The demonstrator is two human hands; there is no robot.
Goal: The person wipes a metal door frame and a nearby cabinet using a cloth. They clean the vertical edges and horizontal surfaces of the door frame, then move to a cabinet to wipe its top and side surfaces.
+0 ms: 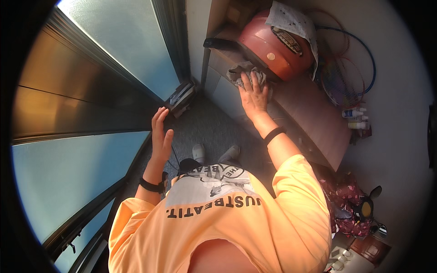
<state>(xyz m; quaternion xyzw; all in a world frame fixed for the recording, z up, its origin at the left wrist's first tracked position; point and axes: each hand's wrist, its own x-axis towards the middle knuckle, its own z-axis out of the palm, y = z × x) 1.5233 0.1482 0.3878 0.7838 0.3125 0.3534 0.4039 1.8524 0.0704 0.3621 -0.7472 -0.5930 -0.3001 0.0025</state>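
Observation:
My right hand (254, 97) lies over a crumpled grey cloth (246, 71), its fingers spread across the folds. The cloth rests at the front edge of a wooden cabinet top (307, 109). Just beyond it sits a red helmet (259, 37) with a dark visor rim and a logo, partly covered by a printed sheet (290, 20). My left hand (161, 133) is raised at the left with nothing in it, fingers extended and thumb apart. It is near the sliding door's frame (143, 92); whether it touches the frame I cannot tell.
Badminton rackets (344, 82) lean on the wall behind the cabinet. Small bottles (355, 117) stand at its right end. A patterned dark red fabric item (348, 198) is at the lower right. A stack of flat items (182, 95) is in the corner. Frosted glass panels (88, 160) line the left.

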